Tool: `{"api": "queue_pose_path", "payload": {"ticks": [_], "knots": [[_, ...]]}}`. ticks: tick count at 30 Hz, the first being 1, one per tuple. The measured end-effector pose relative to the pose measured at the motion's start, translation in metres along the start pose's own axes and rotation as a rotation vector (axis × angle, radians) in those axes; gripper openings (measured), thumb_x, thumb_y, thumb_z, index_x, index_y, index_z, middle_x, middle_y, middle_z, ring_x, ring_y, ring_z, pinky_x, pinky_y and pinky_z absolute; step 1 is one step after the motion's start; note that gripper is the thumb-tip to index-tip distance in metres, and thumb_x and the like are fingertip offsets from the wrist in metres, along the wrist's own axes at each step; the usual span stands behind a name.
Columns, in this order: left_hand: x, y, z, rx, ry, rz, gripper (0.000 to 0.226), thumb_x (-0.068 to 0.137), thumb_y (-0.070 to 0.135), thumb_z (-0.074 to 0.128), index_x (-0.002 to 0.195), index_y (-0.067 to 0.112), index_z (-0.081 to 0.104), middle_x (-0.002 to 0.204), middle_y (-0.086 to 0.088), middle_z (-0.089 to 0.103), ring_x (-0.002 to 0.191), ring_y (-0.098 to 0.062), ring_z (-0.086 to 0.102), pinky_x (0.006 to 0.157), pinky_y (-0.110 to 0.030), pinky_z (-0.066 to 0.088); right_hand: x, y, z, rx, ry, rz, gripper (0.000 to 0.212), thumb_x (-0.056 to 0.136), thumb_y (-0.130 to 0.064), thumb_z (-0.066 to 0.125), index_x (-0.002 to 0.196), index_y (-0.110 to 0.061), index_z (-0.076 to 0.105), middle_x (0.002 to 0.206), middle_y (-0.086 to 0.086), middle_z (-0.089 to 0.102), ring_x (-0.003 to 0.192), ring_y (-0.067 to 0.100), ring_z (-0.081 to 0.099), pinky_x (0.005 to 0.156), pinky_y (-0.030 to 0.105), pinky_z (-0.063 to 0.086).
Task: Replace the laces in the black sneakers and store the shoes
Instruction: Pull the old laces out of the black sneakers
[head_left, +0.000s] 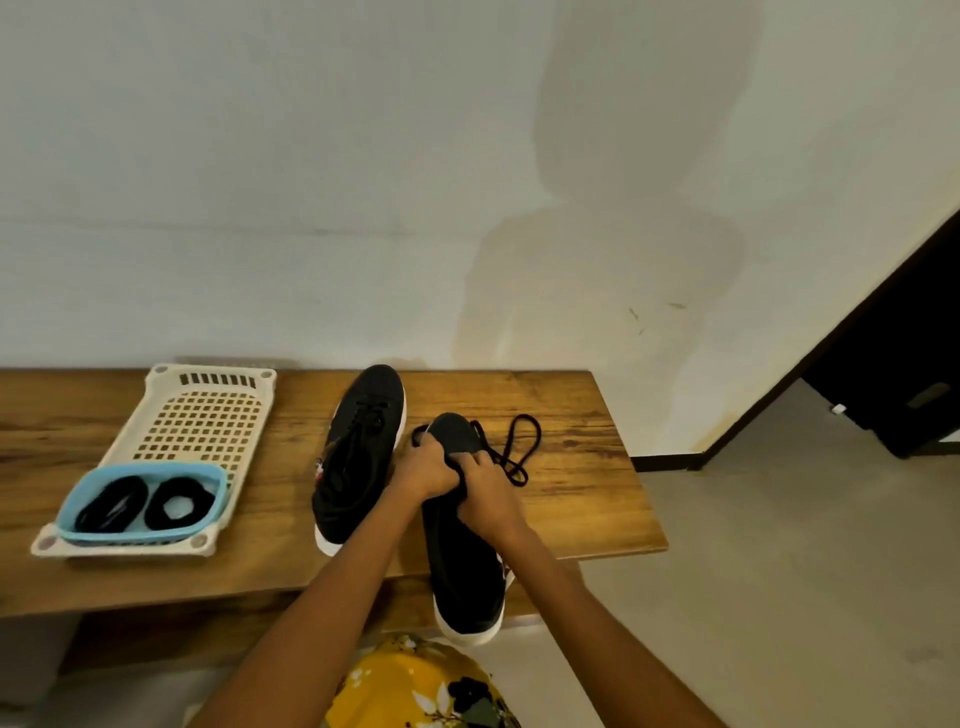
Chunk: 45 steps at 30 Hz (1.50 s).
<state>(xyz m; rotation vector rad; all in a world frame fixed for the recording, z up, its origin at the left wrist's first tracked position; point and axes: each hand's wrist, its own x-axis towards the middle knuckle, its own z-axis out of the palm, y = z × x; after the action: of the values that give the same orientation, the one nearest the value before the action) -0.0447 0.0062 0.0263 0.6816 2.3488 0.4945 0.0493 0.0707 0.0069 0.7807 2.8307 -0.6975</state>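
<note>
Table (571, 410): tray (156, 410) far left, small basket (83, 499) on its near end holding two lace coils (111, 503). Right of tray, two sneakers (363, 415); loose lace (522, 441) right.

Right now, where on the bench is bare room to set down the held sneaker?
Bare wood lies right of the loose lace, up to the bench end, and between the cream tray and the resting sneaker. It is crowded around both hands, left and right.
</note>
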Motion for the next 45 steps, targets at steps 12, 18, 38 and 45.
{"api": "queue_pose_path", "payload": {"ticks": [12, 18, 38, 45], "knots": [[-0.012, -0.027, 0.019, -0.292, 0.184, 0.053, 0.043, 0.084, -0.008, 0.05, 0.121, 0.011, 0.044, 0.087, 0.0, 0.053, 0.085, -0.02, 0.057, 0.074, -0.037, 0.052, 0.022, 0.007, -0.012, 0.414, 0.072, 0.258, 0.01, 0.088, -0.02, 0.062, 0.097, -0.016, 0.066, 0.081, -0.001, 0.062, 0.074, 0.015, 0.06, 0.061, 0.029, 0.048], [-0.015, -0.033, 0.022, -0.332, 0.201, 0.039, 0.028, 0.087, 0.007, 0.058, 0.115, 0.01, 0.06, 0.111, -0.009, 0.063, 0.088, -0.019, 0.064, 0.075, -0.029, 0.055, 0.023, 0.024, -0.054, 1.519, 0.39, 0.502, 0.005, 0.092, -0.013, 0.058, 0.088, -0.016, 0.056, 0.06, -0.004, 0.042, 0.042, 0.005, 0.032, 0.037, 0.017, 0.029], [0.007, -0.011, -0.007, -0.788, 0.054, -0.081, 0.021, 0.093, 0.022, 0.055, 0.074, 0.016, 0.05, 0.069, 0.0, 0.05, 0.058, -0.013, 0.044, 0.056, -0.027, 0.036, 0.018, 0.049, -0.098, 1.221, 0.362, 0.424, 0.008, 0.096, -0.011, 0.049, 0.092, -0.012, 0.056, 0.076, 0.003, 0.055, 0.06, 0.012, 0.052, 0.055, 0.024, 0.046], [0.012, -0.002, -0.041, -1.109, 0.389, -0.166, 0.022, 0.098, 0.018, 0.039, 0.103, 0.002, 0.053, 0.07, -0.005, 0.05, 0.052, -0.015, 0.046, 0.049, -0.028, 0.041, 0.009, 0.024, -0.022, 0.601, -0.142, 0.305, 0.046, 0.086, -0.023, 0.064, 0.13, -0.019, 0.052, 0.132, 0.01, 0.044, 0.117, 0.025, 0.048, 0.087, 0.034, 0.048]]}}
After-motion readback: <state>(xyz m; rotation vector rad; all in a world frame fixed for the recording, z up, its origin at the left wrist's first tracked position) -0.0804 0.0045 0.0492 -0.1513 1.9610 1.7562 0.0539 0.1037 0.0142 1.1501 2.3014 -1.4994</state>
